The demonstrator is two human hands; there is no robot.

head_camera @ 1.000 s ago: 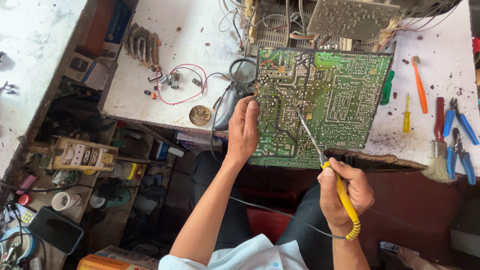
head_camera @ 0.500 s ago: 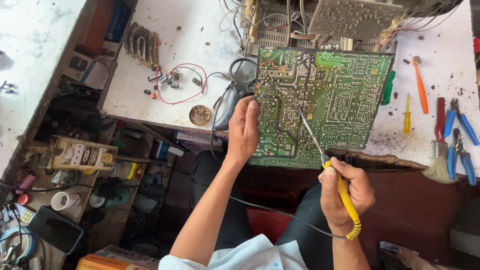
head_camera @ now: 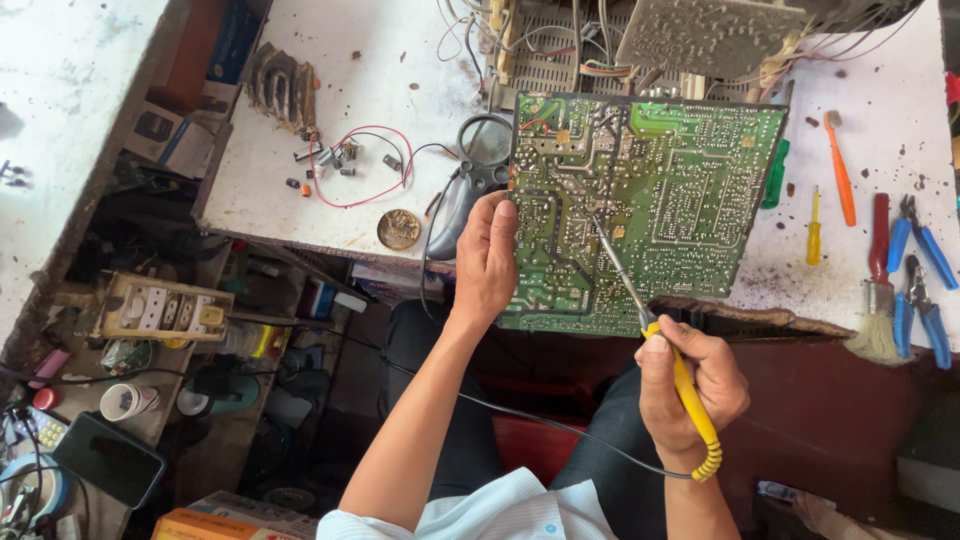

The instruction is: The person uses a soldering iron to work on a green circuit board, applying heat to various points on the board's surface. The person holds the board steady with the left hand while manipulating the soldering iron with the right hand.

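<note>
**Iron tip on the green board**

I see the right hand (head_camera: 690, 385) clenched round the yellow soldering iron (head_camera: 672, 365), grip near the bench edge, metal tip angled up-left & touching the circuit board (head_camera: 650, 200) approx mid-board. Black cord (head_camera: 520, 415) trails from the iron's handle end across the lap. Left hand (head_camera: 485, 262) grasps the board's left edge, thumb on top, fingers underneath I can't see. Board lies solder side up on the white bench (head_camera: 330, 60), its near edge overhanging. Just left of it: magnifier (head_camera: 470, 175), round tin (head_camera: 399, 229), red & black wires (head_camera: 350, 170). Right of board: yellow screwdriver (head_camera: 814, 228), orange toothbrush (head_camera: 838, 165), brush (head_camera: 878, 285), blue-handled pliers (head_camera: 925, 285).
</note>
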